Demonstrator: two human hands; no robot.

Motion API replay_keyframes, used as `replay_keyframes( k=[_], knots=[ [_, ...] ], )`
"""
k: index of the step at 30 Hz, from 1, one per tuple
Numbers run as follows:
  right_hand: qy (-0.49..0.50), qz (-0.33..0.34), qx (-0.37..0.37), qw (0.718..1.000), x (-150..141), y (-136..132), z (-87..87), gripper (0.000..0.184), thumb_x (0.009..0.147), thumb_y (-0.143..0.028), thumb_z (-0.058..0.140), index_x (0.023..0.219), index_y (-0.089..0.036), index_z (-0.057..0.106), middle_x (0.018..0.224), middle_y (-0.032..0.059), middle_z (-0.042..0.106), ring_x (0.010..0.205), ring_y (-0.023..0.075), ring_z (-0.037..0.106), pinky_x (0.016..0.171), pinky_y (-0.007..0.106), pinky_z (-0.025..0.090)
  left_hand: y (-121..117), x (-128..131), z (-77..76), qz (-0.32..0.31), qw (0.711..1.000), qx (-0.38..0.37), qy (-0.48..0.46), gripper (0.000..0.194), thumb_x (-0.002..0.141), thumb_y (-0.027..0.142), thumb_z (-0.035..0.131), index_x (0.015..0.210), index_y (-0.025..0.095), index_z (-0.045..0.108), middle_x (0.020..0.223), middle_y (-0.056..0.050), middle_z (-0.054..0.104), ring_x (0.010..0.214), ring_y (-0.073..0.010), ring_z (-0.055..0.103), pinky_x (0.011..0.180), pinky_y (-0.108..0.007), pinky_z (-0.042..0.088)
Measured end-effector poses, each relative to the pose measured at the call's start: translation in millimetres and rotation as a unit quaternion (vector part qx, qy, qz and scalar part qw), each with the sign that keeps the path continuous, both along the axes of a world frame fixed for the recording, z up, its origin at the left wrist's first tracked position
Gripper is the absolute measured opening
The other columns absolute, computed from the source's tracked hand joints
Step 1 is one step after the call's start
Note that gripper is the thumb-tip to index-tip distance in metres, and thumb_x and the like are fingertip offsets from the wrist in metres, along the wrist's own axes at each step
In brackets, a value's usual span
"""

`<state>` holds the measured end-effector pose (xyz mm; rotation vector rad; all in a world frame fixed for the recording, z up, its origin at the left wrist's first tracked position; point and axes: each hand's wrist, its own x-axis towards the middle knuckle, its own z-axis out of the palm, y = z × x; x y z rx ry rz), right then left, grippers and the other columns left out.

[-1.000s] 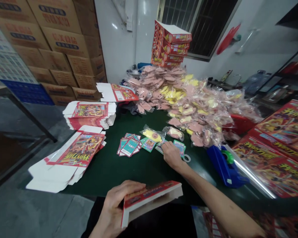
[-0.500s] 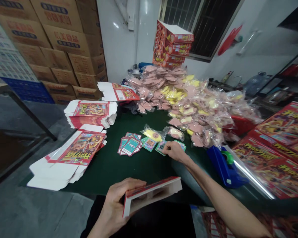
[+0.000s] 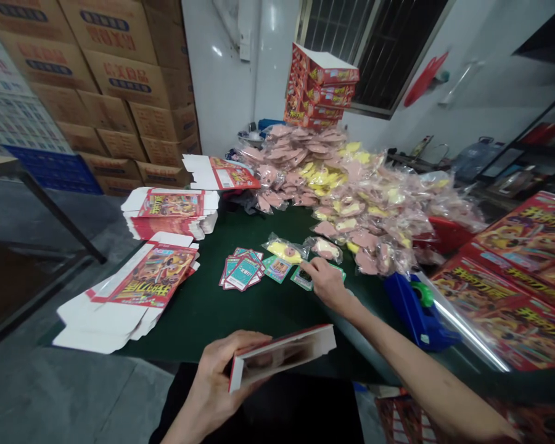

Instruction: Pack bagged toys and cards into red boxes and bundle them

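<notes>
Right now the left hand point(image 3: 217, 376) is clamped around a red-and-white printed carton point(image 3: 282, 356), a folded sleeve with its white inside showing, held over the near edge of the green table point(image 3: 198, 302). The right hand point(image 3: 327, 285) sits on a teal card point(image 3: 302, 279), grip unclear.

From here I see stacked cardboard cartons point(image 3: 120, 92) beside a white wall point(image 3: 222, 74), a barred window point(image 3: 374, 49), and grey floor point(image 3: 74, 388).

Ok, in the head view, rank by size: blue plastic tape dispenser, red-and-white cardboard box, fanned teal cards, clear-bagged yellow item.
Red-and-white cardboard box and blue plastic tape dispenser: too close to rank, box being nearer.
Then fanned teal cards.
Then clear-bagged yellow item.
</notes>
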<state>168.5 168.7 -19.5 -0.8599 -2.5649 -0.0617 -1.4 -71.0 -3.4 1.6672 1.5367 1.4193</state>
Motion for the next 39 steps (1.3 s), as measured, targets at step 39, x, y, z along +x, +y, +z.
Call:
replay_keyframes(
  k=[39],
  knots=[
    [-0.177, 0.076, 0.033, 0.981, -76, 16, -3.6, 0.025, 0.079, -0.038, 0.065, 0.083, -0.013, 0.066, 0.092, 0.0137, 0.058, 0.09, 0.0257, 0.049, 0.071, 0.033, 0.039, 4, 1, 6.4, -0.001, 0.995, 0.103, -0.02, 0.027, 0.074, 0.037, 0.065, 0.094, 0.02, 0.067, 0.083, -0.008, 0.074, 0.073, -0.019, 0.07, 0.064, -0.026, 0.055]
  ],
)
